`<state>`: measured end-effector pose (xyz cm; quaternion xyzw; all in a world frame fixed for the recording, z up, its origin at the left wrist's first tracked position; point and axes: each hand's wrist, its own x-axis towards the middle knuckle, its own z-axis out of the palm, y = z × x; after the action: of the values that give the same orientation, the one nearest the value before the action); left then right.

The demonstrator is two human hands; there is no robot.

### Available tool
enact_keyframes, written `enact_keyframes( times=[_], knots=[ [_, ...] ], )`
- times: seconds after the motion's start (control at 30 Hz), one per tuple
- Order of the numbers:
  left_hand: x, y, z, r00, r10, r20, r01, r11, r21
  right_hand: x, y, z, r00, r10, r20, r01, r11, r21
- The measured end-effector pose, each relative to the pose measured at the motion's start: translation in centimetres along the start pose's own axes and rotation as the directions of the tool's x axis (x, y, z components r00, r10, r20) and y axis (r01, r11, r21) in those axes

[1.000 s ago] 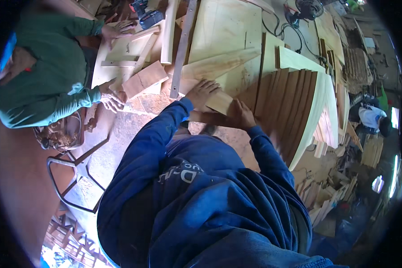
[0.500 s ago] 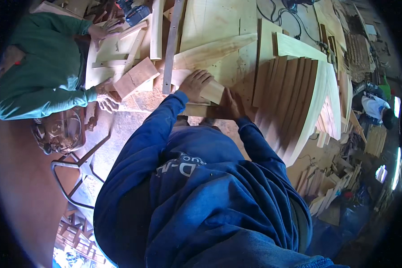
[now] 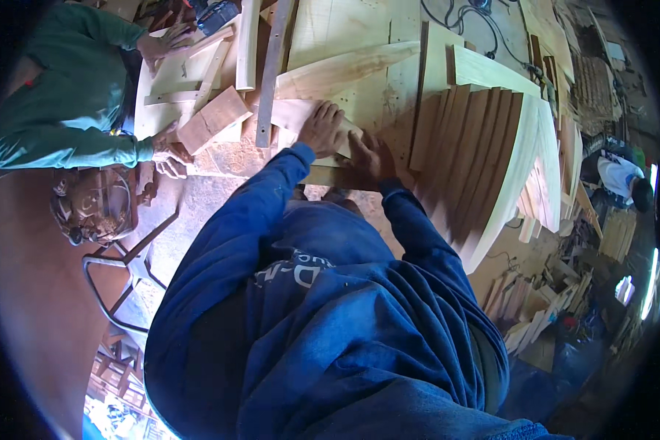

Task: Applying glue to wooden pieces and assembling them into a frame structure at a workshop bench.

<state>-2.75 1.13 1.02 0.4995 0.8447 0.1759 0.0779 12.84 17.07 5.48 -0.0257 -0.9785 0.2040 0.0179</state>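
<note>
A short pale wooden board lies at the near edge of the workbench, under my hands. My left hand is laid over the board, its fingers curled across the top. Close beside it, my right hand grips the board's right end, with the fingers bent and the palm partly hidden. Just beyond my hands rests a long tapered curved wooden piece. A dark straight bar with holes stands to the left of the board.
To the right leans a stack of curved planks. At the left, a co-worker in a green sleeve has both hands at a brown wooden block. A cordless tool's battery, black cables and a metal stand are around.
My right hand has slid left along the board, closer to my left hand. My left hand has shifted slightly, and the view has turned a little.
</note>
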Motion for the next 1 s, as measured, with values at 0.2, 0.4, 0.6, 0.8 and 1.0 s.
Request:
enact_keyframes(
  times=[0.2, 0.4, 0.6, 0.8, 1.0],
  knots=[
    [1.5, -0.3, 0.8, 0.982, 0.028, -0.187, -0.040, 0.997, -0.060, 0.1, 0.0, -0.4, 0.992, -0.002, -0.124, 0.012, 0.996, 0.087],
    [4.6, -1.9, -0.4, 0.999, -0.009, 0.035, 0.008, 1.000, 0.018, 1.6, 3.6, 1.8, 1.000, -0.002, 0.009, 0.001, 0.997, 0.082],
    [4.0, -2.0, -0.1, 0.994, -0.061, -0.089, 0.068, 0.995, 0.076, 1.4, 3.4, 1.8, 0.997, 0.016, -0.071, -0.005, 0.988, 0.152],
    [6.4, -3.2, 0.1, 0.958, -0.226, -0.176, 0.222, 0.974, -0.043, 2.6, 3.7, 1.5, 0.995, -0.029, -0.094, 0.036, 0.997, 0.073],
    [8.3, -4.0, 0.2, 0.945, -0.270, -0.185, 0.277, 0.961, 0.013, 3.4, 5.4, 2.3, 0.995, 0.046, 0.094, -0.048, 0.999, 0.020]
  ],
)
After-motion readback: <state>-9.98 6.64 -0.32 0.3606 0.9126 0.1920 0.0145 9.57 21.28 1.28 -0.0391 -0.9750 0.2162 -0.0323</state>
